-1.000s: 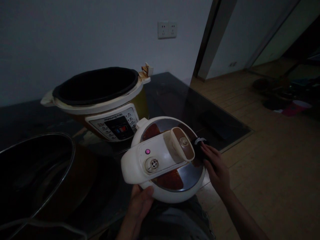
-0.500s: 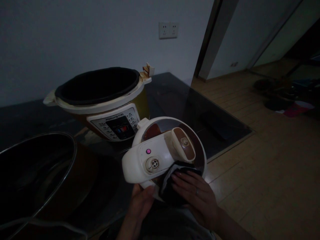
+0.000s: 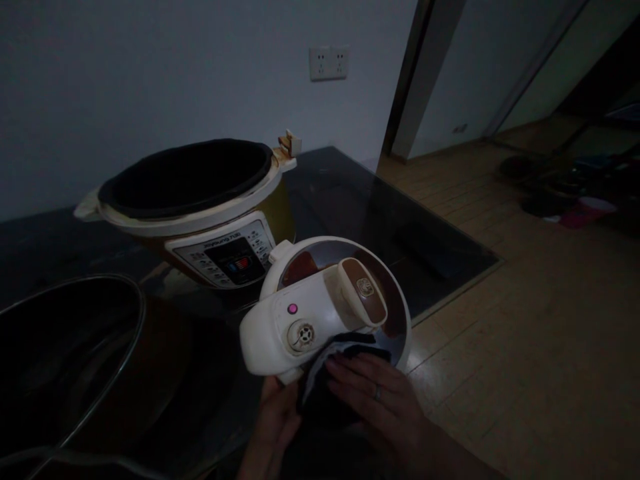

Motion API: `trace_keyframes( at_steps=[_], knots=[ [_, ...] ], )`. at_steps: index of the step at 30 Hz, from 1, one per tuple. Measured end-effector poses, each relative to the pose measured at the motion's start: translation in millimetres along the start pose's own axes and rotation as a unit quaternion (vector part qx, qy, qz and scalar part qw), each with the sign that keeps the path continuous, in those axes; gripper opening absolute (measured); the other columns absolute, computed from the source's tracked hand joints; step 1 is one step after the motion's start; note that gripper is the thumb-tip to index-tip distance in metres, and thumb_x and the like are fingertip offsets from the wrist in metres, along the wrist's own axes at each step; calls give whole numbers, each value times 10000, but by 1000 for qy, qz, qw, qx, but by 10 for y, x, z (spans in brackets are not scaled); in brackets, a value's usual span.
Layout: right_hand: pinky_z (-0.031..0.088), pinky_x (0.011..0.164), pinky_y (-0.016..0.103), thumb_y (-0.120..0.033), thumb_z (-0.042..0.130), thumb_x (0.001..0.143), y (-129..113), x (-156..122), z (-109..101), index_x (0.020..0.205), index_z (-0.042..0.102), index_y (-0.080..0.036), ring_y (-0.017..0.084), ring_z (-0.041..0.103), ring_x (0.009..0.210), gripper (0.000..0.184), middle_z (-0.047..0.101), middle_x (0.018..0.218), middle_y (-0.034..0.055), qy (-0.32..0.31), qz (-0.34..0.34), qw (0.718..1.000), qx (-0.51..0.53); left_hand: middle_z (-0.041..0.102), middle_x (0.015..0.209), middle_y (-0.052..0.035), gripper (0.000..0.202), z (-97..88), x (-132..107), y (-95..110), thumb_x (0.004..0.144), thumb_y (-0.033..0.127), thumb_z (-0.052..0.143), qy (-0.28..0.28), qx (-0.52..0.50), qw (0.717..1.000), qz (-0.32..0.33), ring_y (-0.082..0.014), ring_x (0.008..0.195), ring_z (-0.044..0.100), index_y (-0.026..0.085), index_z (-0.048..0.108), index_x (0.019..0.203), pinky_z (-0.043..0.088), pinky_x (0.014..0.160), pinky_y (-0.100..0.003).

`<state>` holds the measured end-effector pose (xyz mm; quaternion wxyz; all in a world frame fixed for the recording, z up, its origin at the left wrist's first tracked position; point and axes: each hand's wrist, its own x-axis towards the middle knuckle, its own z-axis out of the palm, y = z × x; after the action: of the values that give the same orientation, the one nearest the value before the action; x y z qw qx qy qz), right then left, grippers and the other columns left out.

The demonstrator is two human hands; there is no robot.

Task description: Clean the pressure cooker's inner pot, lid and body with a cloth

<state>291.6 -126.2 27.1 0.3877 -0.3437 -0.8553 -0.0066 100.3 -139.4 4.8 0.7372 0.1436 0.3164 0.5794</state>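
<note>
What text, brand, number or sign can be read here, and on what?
"Joyoung", barely legible: above the display on the control panel of the pressure cooker.
Labels on its buttons: too small to read.
Emblem on the handle of the lid: blurred, unreadable.
Display digits: unreadable.

The lid (image 3: 325,300) is creamy white with glossy brown panels, silvery metal and a small pink button (image 3: 293,309). The cloth (image 3: 315,393) is black. The cooker (image 3: 200,217) is mustard-brown with a cream rim and black inside; the counter (image 3: 350,200) is glossy black, the floor (image 3: 525,320) tan planks
</note>
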Motion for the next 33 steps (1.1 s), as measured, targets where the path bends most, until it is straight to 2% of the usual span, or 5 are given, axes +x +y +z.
trace_keyframes(
  at_steps=[4, 8, 18, 23, 33],
  knots=[
    [405, 1048, 353, -218, 382, 959, 278, -397, -12, 1298, 502, -132, 169, 473, 1272, 370, 619, 1242, 107, 46, 80, 995, -39, 756, 871, -67, 610, -201, 449, -123, 507, 211, 854, -3, 56, 998, -35, -266, 870, 703, 220, 675, 1090, 544, 860, -360],
    [364, 1083, 448, -151, 433, 915, 538, -433, -30, 1420, 368, -232, 210, 402, 1327, 515, 473, 1403, 91, 54, 198, 978, -28, 752, 900, -81, 646, -206, 396, -140, 508, 233, 859, 4, 53, 998, -34, -298, 942, 683, 219, 662, 1123, 524, 899, -402],
    [196, 1153, 495, -237, 428, 954, 1382, 307, -172, 1366, 448, -311, 193, 302, 1378, 419, 408, 1449, 24, -42, 166, 972, 164, 752, 934, -86, 706, -99, 333, -131, 526, 210, 856, -1, 49, 999, -20, -300, 968, 677, 233, 624, 1193, 512, 921, -414],
    [186, 1159, 456, -290, 438, 958, 1548, 839, -140, 1283, 548, -287, 178, 357, 1351, 343, 499, 1379, 20, -86, 117, 953, 267, 747, 976, -76, 723, -13, 297, -112, 508, 245, 869, 13, 33, 999, -18, -305, 1041, 647, 242, 627, 1190, 487, 960, -397],
    [280, 1118, 341, -250, 525, 916, 1347, 1751, -179, 1177, 638, -206, 157, 478, 1263, 288, 606, 1266, 34, -385, 6, 803, 455, 756, 774, -32, 675, 63, 288, -107, 482, 228, 883, 28, 14, 999, -11, -274, 938, 686, 246, 667, 1122, 495, 943, -373]
  ],
)
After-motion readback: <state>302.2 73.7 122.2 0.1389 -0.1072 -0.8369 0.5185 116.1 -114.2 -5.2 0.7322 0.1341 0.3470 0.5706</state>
